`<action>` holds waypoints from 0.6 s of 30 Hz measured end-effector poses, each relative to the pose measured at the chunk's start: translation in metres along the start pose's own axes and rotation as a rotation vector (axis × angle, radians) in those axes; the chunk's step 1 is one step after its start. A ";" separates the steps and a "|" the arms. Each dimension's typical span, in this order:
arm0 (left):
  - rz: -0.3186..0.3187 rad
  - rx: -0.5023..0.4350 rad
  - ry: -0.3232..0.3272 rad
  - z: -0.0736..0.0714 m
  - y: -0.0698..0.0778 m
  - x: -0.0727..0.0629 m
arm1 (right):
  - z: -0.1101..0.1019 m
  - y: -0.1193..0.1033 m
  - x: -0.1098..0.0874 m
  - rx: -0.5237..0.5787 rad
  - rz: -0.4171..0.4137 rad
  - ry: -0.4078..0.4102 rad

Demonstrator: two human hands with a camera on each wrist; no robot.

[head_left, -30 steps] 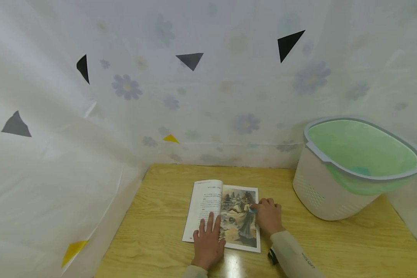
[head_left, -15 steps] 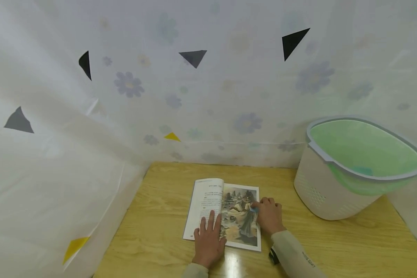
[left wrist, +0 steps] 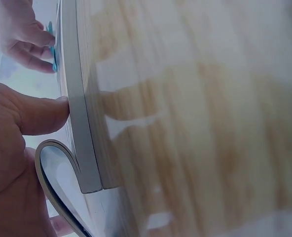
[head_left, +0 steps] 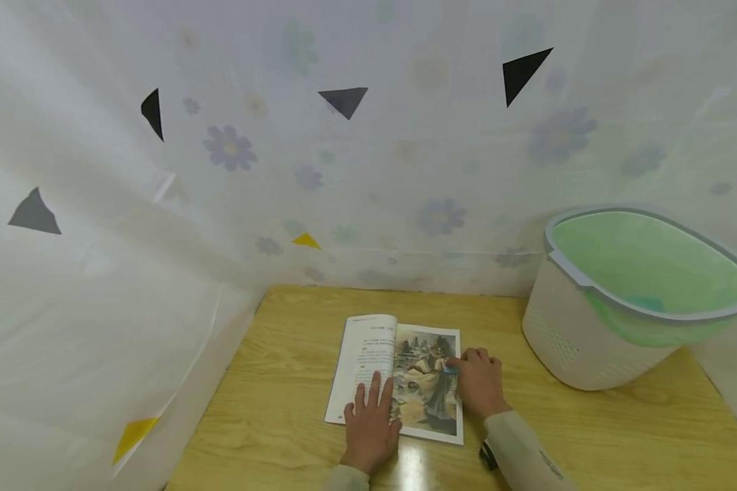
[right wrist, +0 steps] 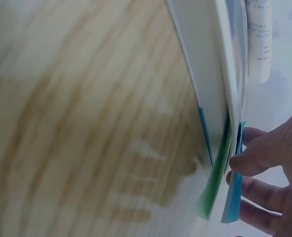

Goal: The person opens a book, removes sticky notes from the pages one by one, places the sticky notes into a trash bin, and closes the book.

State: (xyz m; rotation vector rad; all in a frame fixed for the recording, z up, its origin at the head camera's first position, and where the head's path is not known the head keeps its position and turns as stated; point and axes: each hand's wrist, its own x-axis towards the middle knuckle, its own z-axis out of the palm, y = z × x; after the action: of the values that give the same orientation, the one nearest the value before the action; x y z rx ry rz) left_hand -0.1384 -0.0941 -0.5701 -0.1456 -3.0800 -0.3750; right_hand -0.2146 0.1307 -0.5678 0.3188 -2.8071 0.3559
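Note:
An open book lies on the wooden table, with text on the left page and a painted picture on the right page. My left hand rests on its lower middle, fingers spread over the left page and thumb at the lower edge. At the right edge, my right hand has curled fingers and pinches a blue sticky tab at the page. A green tab sticks out from the pages just below it. The right palm is hidden in the head view.
A beige basket with a green inside and grey rim stands at the table's back right. Inside it lies a teal item. White flowered sheeting hangs behind and to the left. A small black object shows beside the right sleeve.
The head view has shifted slightly, so the book and basket appear a little further right. Both hands keep nearly the same places on the book.

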 end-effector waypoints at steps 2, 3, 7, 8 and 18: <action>-0.004 -0.009 -0.014 -0.001 0.001 0.000 | -0.001 0.002 -0.001 0.011 -0.013 0.027; -0.006 -0.012 -0.018 -0.001 0.001 0.001 | -0.002 0.002 -0.001 0.018 -0.018 0.038; -0.002 -0.006 -0.011 0.000 0.001 0.001 | -0.002 0.005 -0.001 0.060 -0.030 0.081; 0.002 -0.001 -0.002 0.001 0.001 0.001 | -0.003 0.006 0.000 0.076 -0.026 0.085; 0.003 -0.002 -0.008 0.003 0.000 0.000 | -0.012 0.010 0.002 0.137 0.014 0.104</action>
State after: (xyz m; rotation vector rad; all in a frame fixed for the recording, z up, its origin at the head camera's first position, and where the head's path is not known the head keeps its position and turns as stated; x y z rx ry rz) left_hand -0.1387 -0.0935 -0.5726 -0.1527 -3.0866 -0.3784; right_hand -0.2155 0.1428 -0.5582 0.3020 -2.6897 0.5533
